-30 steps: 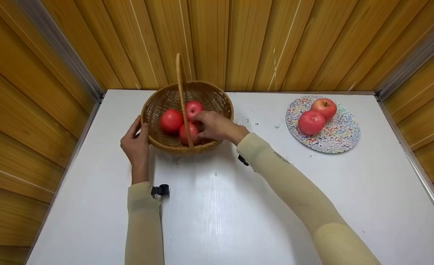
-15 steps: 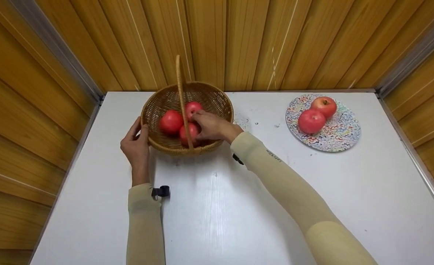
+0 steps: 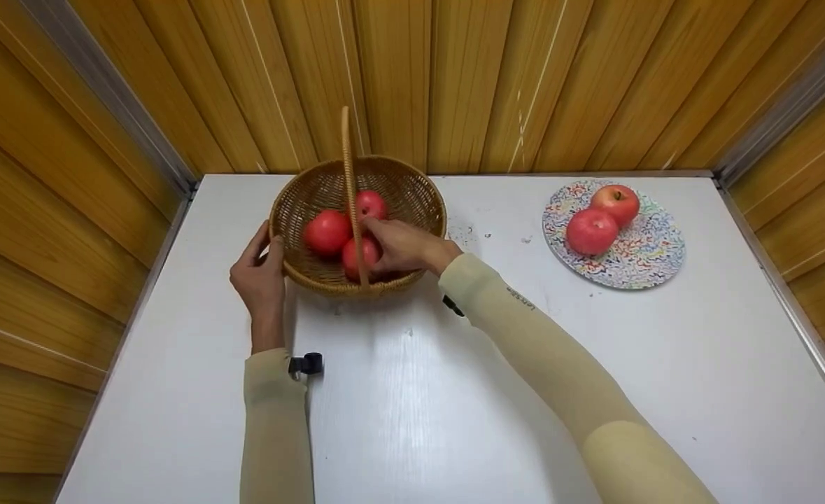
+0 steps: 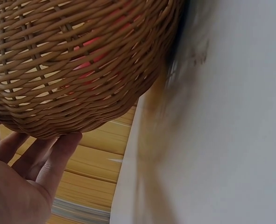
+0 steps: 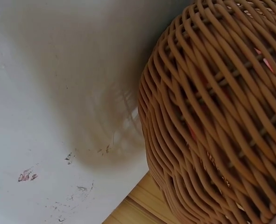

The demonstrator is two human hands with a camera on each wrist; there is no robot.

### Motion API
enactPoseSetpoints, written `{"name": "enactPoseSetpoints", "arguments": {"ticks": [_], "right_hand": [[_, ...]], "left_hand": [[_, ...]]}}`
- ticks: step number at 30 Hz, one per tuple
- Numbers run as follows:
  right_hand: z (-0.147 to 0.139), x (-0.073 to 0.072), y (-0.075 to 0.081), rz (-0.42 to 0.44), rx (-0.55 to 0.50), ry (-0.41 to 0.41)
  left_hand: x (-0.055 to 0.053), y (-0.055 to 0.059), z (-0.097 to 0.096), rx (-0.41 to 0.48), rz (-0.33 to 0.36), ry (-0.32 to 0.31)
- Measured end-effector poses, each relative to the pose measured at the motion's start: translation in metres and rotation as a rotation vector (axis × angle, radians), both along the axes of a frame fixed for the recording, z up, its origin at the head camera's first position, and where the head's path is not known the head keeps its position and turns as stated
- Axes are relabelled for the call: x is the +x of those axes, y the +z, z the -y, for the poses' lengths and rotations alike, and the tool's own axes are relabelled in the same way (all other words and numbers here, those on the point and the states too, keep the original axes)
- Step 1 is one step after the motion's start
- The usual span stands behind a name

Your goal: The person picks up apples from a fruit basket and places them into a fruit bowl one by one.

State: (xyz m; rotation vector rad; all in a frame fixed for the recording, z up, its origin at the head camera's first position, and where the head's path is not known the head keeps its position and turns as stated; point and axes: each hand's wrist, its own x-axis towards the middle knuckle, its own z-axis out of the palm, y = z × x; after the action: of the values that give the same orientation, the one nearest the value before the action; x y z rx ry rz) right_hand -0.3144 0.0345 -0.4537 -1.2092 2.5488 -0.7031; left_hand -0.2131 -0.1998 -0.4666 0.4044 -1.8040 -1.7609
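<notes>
A brown wicker basket (image 3: 293,269) with an upright hoop handle (image 3: 348,161) stands at the back left of the white table, and three red apples lie inside. My left hand (image 3: 258,280) grips the basket's left rim; in the left wrist view its fingers (image 4: 58,156) press against the rim from outside. Reaching over the right rim, my right hand (image 3: 409,246) holds the front apple (image 3: 357,259), its fingertips partly hidden. The left apple (image 3: 327,232) and the rear apple (image 3: 370,205) lie close by. In the right wrist view the basket wall (image 5: 212,112) hides that hand's fingers.
A round plate (image 3: 646,259) with a colourful speckled pattern lies at the back right of the table (image 3: 489,392), bearing a red apple (image 3: 592,232) and a yellow-red apple (image 3: 616,204). Wood-look panels (image 3: 468,84) enclose the back and sides.
My right hand has settled lower around the front apple, its thumb drawing down from beside the rear apple. The basket handle has tipped slightly to the right. My left hand stays on the rim.
</notes>
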Motion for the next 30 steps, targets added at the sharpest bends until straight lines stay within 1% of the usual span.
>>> {"name": "enactPoseSetpoints", "arguments": {"ticks": [1,3,7,9,14,18,20,25,27,30], "right_hand": [[0.0,0.0,0.0,0.014,-0.007,-0.004],[-0.001,0.001,-0.001,0.026,-0.012,-0.015],[-0.002,0.001,-0.002,0.028,-0.026,-0.036],[-0.003,0.002,-0.003,0.03,-0.037,-0.039],[-0.006,0.002,-0.002,0.052,-0.101,-0.055],[-0.008,0.003,0.001,0.086,-0.19,-0.087],[-0.009,0.005,0.003,0.111,-0.249,-0.099],[-0.012,0.008,0.007,0.157,-0.382,-0.114],[-0.013,0.009,0.009,0.17,-0.412,-0.125],[-0.014,0.012,0.013,0.189,-0.444,-0.148]], "left_hand": [[0.0,0.001,0.0,-0.002,-0.003,-0.001],[-0.002,-0.003,0.001,-0.007,-0.013,0.002],[-0.011,-0.017,0.005,-0.016,-0.029,0.013],[-0.014,-0.022,0.007,-0.023,-0.022,0.016],[-0.016,-0.025,0.01,-0.018,-0.027,0.004],[-0.017,-0.026,0.011,-0.028,-0.035,0.006],[-0.013,-0.02,0.008,-0.032,-0.025,0.006],[-0.014,-0.022,0.009,-0.029,-0.005,0.0],[-0.017,-0.028,0.012,-0.027,-0.007,0.0],[-0.016,-0.029,0.013,-0.017,0.009,0.006]]}}
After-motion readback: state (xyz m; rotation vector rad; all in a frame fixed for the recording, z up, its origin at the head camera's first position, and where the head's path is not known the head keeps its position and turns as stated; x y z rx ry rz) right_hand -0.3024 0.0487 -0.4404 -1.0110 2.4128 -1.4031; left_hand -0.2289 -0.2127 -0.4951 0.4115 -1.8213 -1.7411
